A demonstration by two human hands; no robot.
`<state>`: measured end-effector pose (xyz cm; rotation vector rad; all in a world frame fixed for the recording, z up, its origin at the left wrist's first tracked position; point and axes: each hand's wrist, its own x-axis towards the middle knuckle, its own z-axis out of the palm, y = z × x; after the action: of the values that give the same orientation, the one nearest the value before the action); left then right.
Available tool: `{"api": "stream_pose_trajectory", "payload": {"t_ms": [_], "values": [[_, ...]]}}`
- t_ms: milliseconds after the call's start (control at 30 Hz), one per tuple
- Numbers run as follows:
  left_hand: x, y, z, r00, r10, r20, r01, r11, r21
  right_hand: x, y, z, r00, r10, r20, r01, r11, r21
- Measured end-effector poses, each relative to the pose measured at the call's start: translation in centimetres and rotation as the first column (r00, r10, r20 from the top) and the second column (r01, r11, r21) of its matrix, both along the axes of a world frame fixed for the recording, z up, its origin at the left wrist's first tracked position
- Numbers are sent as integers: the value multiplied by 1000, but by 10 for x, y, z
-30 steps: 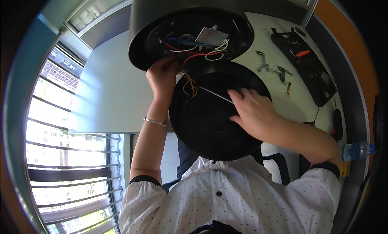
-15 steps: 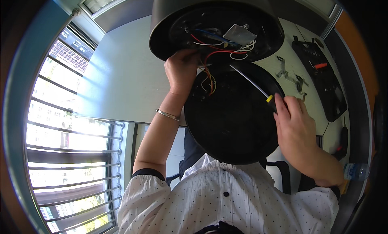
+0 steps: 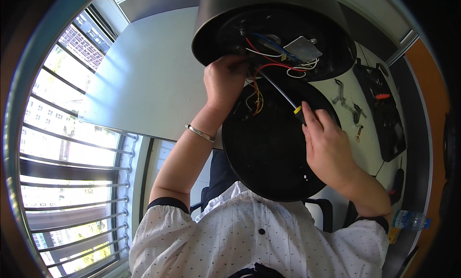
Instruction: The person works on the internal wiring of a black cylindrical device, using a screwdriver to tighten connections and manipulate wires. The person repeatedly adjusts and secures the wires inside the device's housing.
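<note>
A dark grey cylindrical appliance housing [image 3: 269, 14] lies with its open underside toward me. Inside it show a silver metal plate [image 3: 303, 48] and red, white and blue wires [image 3: 274, 65]. Below it is a round black cover [image 3: 273, 153], joined by a bundle of thin coloured wires [image 3: 259, 98]. My left hand [image 3: 223, 83] is at the housing's lower left rim, fingers bent together; their tips are in shadow, so what they pinch is hidden. My right hand [image 3: 329, 146] grips a screwdriver [image 3: 283, 92] with a black and yellow handle. Its tip reaches the wires beside my left fingers.
The white table [image 3: 144, 81] stretches to the left, beside a barred window [image 3: 72, 182]. At the right lie small metal parts [image 3: 345, 98] and a black tool case [image 3: 379, 110] holding a red-handled tool [image 3: 382, 96]. A plastic bottle [image 3: 408, 220] stands at the lower right.
My right hand has moved left, bringing the screwdriver's tip in beside my left fingers. My left hand stays at the rim. The whole view has shifted slightly.
</note>
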<state>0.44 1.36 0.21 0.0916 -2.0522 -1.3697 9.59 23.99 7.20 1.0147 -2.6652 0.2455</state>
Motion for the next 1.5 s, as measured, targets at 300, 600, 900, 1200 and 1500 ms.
{"api": "stream_pose_trajectory", "payload": {"t_ms": [300,600,900,1200,1500], "values": [[3,2,4,1000,8,-1,-8,1000,-28,-1,-4,2,999,-11,52,13,999,-36],[5,2,7,1000,5,24,-5,1000,-19,1,-8,1,999,-32,-3,32,999,25],[3,1,5,1000,16,-17,-16,999,-36,-8,-11,12,454,293,841,562,638,-526],[7,2,10,1000,22,8,-21,996,-90,0,-16,11,397,359,845,614,580,-535],[6,3,8,999,51,-9,-51,996,-75,2,-17,8,336,452,826,688,482,-543]]}}
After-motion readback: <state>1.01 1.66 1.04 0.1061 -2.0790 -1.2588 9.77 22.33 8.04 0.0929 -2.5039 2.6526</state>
